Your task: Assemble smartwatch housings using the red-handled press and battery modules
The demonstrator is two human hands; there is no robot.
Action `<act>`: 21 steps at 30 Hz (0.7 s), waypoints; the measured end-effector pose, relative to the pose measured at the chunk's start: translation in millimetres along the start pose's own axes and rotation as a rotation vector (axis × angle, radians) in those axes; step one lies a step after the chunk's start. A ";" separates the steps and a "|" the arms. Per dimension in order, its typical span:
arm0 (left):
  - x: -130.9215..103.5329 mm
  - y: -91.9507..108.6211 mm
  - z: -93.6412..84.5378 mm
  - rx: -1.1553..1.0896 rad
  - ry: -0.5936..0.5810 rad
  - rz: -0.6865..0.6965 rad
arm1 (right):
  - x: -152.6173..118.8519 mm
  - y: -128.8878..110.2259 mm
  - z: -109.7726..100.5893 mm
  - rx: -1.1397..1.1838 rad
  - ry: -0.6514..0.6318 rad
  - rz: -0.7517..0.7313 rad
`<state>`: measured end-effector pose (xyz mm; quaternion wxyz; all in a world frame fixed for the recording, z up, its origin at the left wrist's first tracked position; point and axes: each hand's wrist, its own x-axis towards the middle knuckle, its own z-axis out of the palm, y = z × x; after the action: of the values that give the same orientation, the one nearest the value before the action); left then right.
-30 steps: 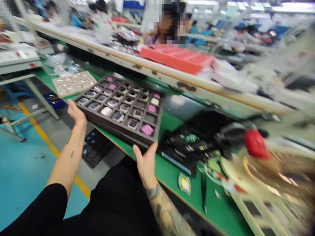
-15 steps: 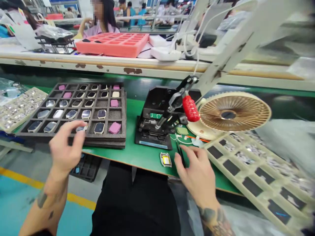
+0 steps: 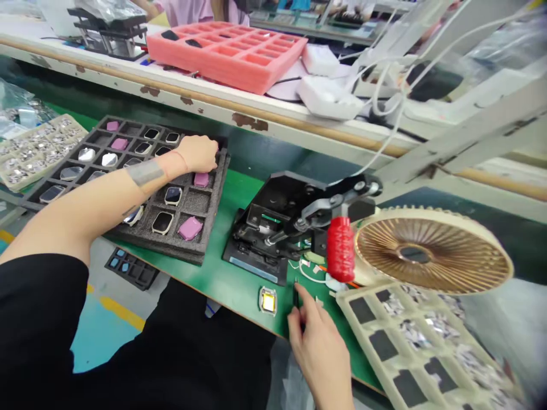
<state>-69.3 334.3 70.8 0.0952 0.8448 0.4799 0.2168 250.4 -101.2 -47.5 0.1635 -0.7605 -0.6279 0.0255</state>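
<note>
My left hand (image 3: 203,152) reaches over the far right corner of the dark foam tray (image 3: 199,200), which holds watch cases and pink pieces. Its fingertips are hidden at the tray's far edge, so what they touch does not show. My right hand (image 3: 314,327) is at the bench's front edge, its fingers closed around a thin black tool (image 3: 296,297). Left of that hand, a small watch case with a yellow-edged inside (image 3: 268,300) lies on the green mat. Behind it stands a black clamp press (image 3: 265,228) with a red handle (image 3: 341,249).
A round gold fan (image 3: 431,250) stands right of the press. Cream trays of small parts lie at the right (image 3: 376,310) and far left (image 3: 43,149). Across the back runs a shelf (image 3: 205,102) bearing a pink foam tray (image 3: 226,54). A person sits beyond it.
My left hand has moved from the tray's near side to its far right corner. My right hand has closed on the black tool. The view has shifted and tilted.
</note>
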 end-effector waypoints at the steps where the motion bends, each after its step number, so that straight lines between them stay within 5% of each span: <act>1: 0.5 0.8 2.6 0.004 0.008 -0.012 | -4.3 4.1 -1.2 0.065 -0.002 0.002; 7: -29.5 23.4 -21.3 -0.004 -0.023 -0.106 | -15.7 13.7 -18.1 0.639 -0.053 0.029; 11: -99.3 47.1 -52.4 -0.224 0.035 -0.142 | -12.7 9.5 -29.6 1.022 -0.049 0.106; 14: -168.2 59.9 -66.2 -0.187 0.131 -0.310 | -8.5 2.3 -26.7 1.250 0.015 0.145; 18: -249.0 96.2 -53.4 -0.109 0.238 -0.355 | 0.8 -10.9 -11.4 1.175 0.110 0.155; 21: -291.6 147.6 -12.1 -0.071 0.451 -0.202 | 6.5 -15.2 1.4 1.141 0.181 0.171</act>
<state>-91.1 8.3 55.8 0.0363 0.7188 0.5632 0.4060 236.9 -92.3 -43.4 0.5975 -0.5994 -0.4347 0.3078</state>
